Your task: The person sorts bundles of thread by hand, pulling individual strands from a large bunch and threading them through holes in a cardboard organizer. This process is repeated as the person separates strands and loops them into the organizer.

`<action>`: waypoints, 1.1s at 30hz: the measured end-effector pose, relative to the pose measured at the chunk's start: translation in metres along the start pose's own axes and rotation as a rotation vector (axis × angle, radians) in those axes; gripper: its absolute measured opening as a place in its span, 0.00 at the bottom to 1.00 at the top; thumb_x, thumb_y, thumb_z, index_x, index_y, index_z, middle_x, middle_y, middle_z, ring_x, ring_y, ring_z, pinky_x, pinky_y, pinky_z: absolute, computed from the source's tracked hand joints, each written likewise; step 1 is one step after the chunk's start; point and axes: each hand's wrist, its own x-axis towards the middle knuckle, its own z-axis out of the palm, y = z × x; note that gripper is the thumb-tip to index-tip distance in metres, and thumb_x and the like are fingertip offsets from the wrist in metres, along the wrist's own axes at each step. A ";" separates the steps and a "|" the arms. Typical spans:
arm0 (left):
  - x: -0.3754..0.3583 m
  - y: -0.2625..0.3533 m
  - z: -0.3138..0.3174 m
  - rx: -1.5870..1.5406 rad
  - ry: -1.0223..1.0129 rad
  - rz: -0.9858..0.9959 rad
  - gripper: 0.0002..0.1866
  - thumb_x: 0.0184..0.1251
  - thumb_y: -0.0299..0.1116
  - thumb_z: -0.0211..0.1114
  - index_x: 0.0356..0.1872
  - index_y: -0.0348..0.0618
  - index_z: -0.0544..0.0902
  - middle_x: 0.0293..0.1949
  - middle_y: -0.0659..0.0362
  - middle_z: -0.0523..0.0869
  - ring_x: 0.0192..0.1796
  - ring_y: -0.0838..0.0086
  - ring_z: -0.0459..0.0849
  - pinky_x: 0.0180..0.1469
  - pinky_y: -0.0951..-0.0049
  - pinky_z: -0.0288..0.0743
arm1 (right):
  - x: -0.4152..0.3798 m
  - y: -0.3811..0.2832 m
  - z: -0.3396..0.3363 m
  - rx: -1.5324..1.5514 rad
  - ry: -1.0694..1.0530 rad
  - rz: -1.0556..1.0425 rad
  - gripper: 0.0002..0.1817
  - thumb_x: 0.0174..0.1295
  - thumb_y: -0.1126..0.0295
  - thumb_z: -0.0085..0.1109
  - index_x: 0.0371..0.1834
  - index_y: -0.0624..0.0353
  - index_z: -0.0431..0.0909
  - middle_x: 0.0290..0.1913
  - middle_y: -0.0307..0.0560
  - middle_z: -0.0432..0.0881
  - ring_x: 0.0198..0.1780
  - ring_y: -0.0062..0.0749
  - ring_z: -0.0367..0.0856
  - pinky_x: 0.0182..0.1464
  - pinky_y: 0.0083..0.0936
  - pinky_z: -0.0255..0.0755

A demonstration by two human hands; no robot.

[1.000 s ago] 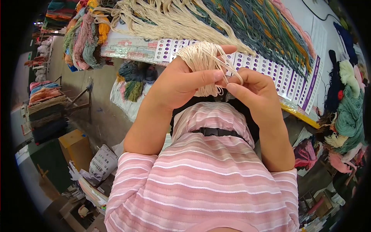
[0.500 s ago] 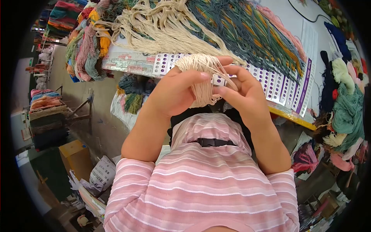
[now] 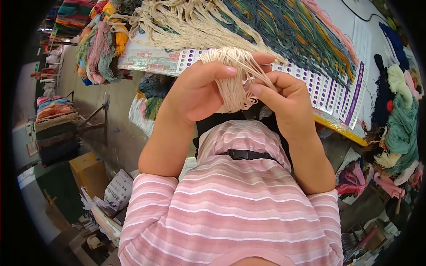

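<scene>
A bundle of cream yarn (image 3: 233, 91) hangs in front of my chest, over the near edge of the table. My left hand (image 3: 197, 86) is wrapped round its left side, with the thumb lying on top of the strands. At the bundle's right, my right hand (image 3: 284, 93) pinches a few strands between thumb and forefinger and holds them stretched away. Beyond the hands, long cream strands (image 3: 177, 26) and blue-green and mustard strands (image 3: 293, 40) lie across a card with rows of purple-rimmed holes (image 3: 321, 95).
Coloured skeins (image 3: 100, 48) hang at the table's left corner. Teal and cream skeins (image 3: 399, 124) hang at the right. A yellow strip (image 3: 339, 128) runs along the table edge. A cardboard box (image 3: 88, 173) and stacked yarn (image 3: 53, 115) stand at lower left.
Both hands and the cream bundle have risen slightly in the view. My right hand has moved a little to the right, drawing the pinched strands out further.
</scene>
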 end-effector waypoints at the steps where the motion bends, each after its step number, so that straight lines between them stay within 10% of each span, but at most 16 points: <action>1: -0.001 0.000 -0.001 0.038 0.014 0.008 0.32 0.61 0.37 0.52 0.63 0.22 0.61 0.64 0.43 0.67 0.63 0.61 0.71 0.63 0.64 0.65 | -0.001 -0.001 0.000 0.023 -0.007 -0.010 0.05 0.57 0.75 0.62 0.32 0.66 0.80 0.27 0.34 0.77 0.30 0.11 0.70 0.31 0.12 0.63; 33: 0.001 -0.002 -0.004 0.054 -0.036 0.008 0.35 0.64 0.43 0.51 0.65 0.25 0.58 0.65 0.45 0.65 0.62 0.63 0.72 0.61 0.65 0.67 | 0.006 -0.010 0.005 -0.218 -0.014 0.035 0.11 0.57 0.78 0.58 0.44 0.67 0.75 0.35 0.41 0.80 0.36 0.17 0.78 0.40 0.14 0.71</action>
